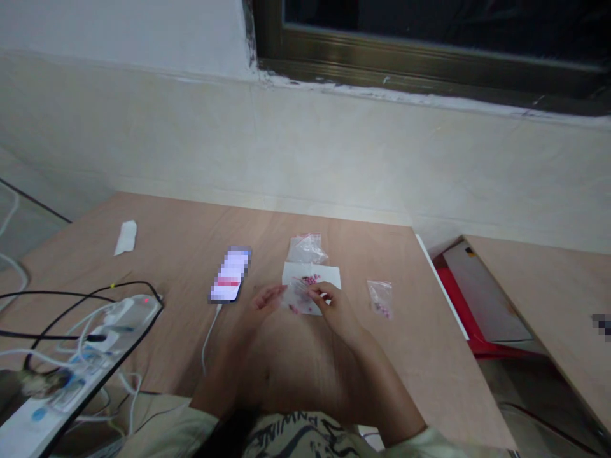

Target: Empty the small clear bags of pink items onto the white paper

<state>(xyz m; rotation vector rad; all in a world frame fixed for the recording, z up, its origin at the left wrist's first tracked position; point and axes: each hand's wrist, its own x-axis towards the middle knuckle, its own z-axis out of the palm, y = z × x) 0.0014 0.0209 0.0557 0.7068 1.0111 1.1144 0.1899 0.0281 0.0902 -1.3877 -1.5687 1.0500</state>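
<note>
Closest to the lens, a printed T-shirt [305,440] and a lock of dark hair [229,436], and just past them both forearms reach out over a plywood table [181,254]. Hands are together, right in the middle of the action! The right hand [334,308] pinches a small clear plastic bag [300,296] between thumb and fingers, while the left hand [263,304] comes in from the other side, its fingertips [281,294] right at the bag's edge. Firm grip or light touch on that side? Can't tell from here. Pink beads show inside the bag, and just ahead of the hands more pink beads [310,278] sit on a white paper sheet [329,277]. Beyond that, a crumpled clear bag [306,249]. Out past the right hand, a second small bag of pink beads [379,299]. Off to the left, a smartphone [230,273] with a blurred screen and a white charging cable [209,337], then a power strip [81,356] tangled in cables, and a crumpled white tissue [125,237] farther ahead.
</note>
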